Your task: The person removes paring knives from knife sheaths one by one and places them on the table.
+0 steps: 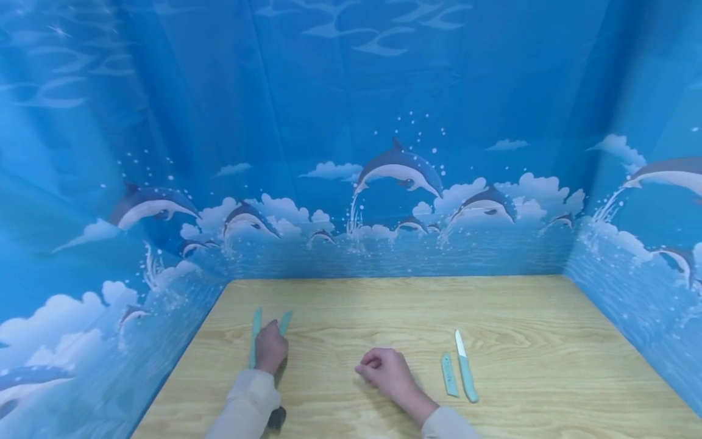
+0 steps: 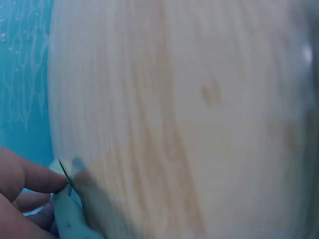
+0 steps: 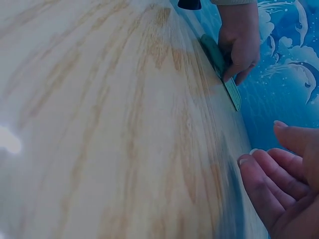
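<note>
My left hand point(image 1: 271, 349) is over two slim teal pieces at the left of the table. One teal strip point(image 1: 256, 335) lies just left of the hand; the other piece point(image 1: 286, 322) sticks out beyond its fingers. In the right wrist view, that hand's fingers pinch a teal paring knife point(image 3: 214, 54) where its handle meets a sheath-like part point(image 3: 234, 95). The left hand hides its blade. My right hand point(image 1: 388, 373) is near the table's middle, fingers loosely bent and holding nothing. To its right lie a teal sheath point(image 1: 450, 375) and a bare-bladed paring knife point(image 1: 467, 375).
The wood-grain table point(image 1: 521, 317) carries these things. A blue curtain point(image 1: 351, 91) printed with dolphins and clouds stands along its back and both sides. A small dark device point(image 1: 276, 417) is by the left wrist.
</note>
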Demonstrator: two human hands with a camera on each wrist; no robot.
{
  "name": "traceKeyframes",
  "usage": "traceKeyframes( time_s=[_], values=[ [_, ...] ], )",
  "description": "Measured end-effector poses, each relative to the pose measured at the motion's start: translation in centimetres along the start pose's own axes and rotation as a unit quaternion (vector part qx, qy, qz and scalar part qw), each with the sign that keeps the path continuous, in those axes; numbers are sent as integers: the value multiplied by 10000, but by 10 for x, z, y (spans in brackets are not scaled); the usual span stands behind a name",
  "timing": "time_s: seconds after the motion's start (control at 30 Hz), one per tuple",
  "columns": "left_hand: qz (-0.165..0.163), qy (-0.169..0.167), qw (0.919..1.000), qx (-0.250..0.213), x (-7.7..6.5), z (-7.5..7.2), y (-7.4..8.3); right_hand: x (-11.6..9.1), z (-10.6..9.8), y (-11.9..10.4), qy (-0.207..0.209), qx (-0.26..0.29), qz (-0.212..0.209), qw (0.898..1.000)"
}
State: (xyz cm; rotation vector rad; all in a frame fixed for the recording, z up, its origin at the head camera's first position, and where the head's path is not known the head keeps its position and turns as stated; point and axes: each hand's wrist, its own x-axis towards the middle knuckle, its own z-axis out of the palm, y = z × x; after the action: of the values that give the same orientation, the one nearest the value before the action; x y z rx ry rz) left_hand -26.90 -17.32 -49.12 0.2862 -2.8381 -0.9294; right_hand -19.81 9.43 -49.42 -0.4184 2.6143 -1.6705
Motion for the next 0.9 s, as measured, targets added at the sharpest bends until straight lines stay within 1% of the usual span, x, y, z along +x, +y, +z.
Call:
traceKeyframes(
  time_s=[0.2,0.33,0.4,0.6,0.77,0.9],
  values=[
    [-192,-171,9986,-460,-2,-5,1,1,4,1,22,123,55,9999],
    [-271,-220,9964,-773,-2,-8,3,3,7,2,2,333,87,9994],
    [-275,-191,9952,-914,-2,-7,3,3,8,1,-20,414,104,9991],
    [-175,-28,9939,-1088,1,-4,8,2,10,-4,-92,518,201,9984],
    [-275,-60,9921,-1225,-1,-2,13,2,11,-3,-109,562,242,9981],
    [-252,6,9918,-1253,-2,-2,17,3,11,-3,-146,621,234,9977]
  ],
)
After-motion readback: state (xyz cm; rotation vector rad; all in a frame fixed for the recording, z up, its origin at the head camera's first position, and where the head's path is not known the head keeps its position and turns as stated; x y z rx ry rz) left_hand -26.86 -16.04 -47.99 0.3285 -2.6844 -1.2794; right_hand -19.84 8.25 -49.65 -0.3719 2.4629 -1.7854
